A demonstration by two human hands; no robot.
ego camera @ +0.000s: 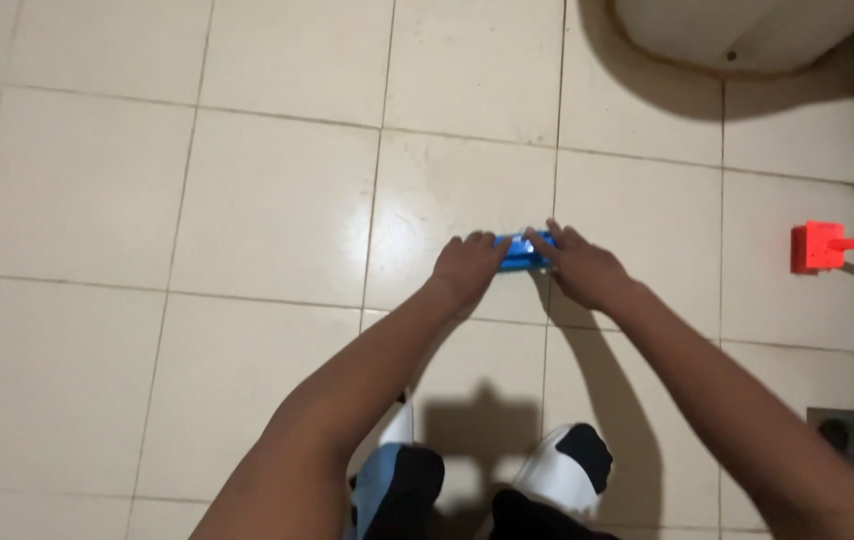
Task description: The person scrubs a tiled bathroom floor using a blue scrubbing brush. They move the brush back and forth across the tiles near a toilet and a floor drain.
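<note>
Open tiled floor surrounds the small blue object, which both outstretched hands, left hand and right hand, press with fingers clamped on its ends.

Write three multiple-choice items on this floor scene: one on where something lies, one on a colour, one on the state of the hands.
1. Where is the red tool head?
A. on the tiles at the right edge of the view
B. between the two hands
C. under the shoes

2. What colour is the small object under the fingers?
A. green
B. blue
C. yellow

3. How are the hands placed?
A. both raised off the floor
B. only one touches the object
C. both press on the object, one at each end

Answers:
1. A, since it sits far right on the tiled floor, its handle running out of view.
2. B, as bright blue shows between the left hand and the right hand.
3. C, as each hand's fingers rest on an end of the object, low against the floor.
</note>
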